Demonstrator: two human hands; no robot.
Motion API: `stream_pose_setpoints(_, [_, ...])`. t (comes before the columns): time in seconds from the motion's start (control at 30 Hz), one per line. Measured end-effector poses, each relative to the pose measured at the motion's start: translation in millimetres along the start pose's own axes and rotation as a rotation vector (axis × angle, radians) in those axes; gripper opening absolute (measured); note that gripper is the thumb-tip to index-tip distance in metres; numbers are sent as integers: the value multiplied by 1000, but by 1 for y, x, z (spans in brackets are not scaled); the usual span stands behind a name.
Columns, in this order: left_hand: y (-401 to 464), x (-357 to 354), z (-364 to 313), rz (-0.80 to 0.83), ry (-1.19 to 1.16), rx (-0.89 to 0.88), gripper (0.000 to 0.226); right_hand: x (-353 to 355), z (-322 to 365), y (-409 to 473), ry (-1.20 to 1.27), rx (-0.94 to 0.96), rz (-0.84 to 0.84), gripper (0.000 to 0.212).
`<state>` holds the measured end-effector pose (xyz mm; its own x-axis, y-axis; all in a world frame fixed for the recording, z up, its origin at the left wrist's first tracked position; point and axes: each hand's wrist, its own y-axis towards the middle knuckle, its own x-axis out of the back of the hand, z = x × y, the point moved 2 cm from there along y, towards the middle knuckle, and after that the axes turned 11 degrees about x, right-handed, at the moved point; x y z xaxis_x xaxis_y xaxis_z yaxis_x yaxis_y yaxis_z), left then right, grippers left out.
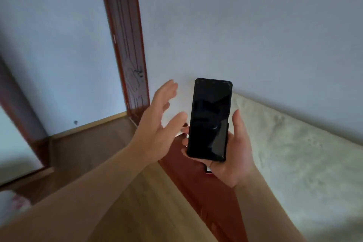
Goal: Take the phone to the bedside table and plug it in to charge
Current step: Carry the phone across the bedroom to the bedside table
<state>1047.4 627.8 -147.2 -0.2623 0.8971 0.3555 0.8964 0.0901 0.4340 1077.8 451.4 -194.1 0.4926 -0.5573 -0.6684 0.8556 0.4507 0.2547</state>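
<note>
A black phone (210,118) with a dark screen stands upright in my right hand (233,155), screen toward me, thumb on its right edge and fingertips on its left edge. My left hand (159,124) hovers just left of the phone with its fingers spread, holding nothing and not touching it. A reddish-brown wooden surface (176,153), maybe the bedside table, lies below the phone, mostly hidden by my hands. A small white and red item (208,170) peeks out under my right palm. No charging cable shows.
A bed with a pale fuzzy cover (294,153) runs along the wall at the right. A red-brown wooden door (125,45) stands at the back. Light wood floor (88,153) spreads to the left.
</note>
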Motion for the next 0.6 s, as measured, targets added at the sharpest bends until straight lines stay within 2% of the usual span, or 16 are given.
stream_pose_setpoints(0.13, [-2,100,28,-213,-193,97,46,-65,-61,58,43,-85,54,89])
stream_pose_setpoints(0.3, [6,220,65,-445,-159,42,58,-143,-139,130,-25,-171,92,94])
stream_pose_setpoints(0.4, [18,281,91,-514,-118,28,58,-181,-179,172,-23,-193,102,87])
stream_pose_setpoints(0.5, [35,337,118,-551,-90,7,60,-218,-210,214,19,-200,204,90])
stream_pose_setpoints(0.6, [50,377,141,-569,-85,1,66,-236,-232,252,41,-193,218,92])
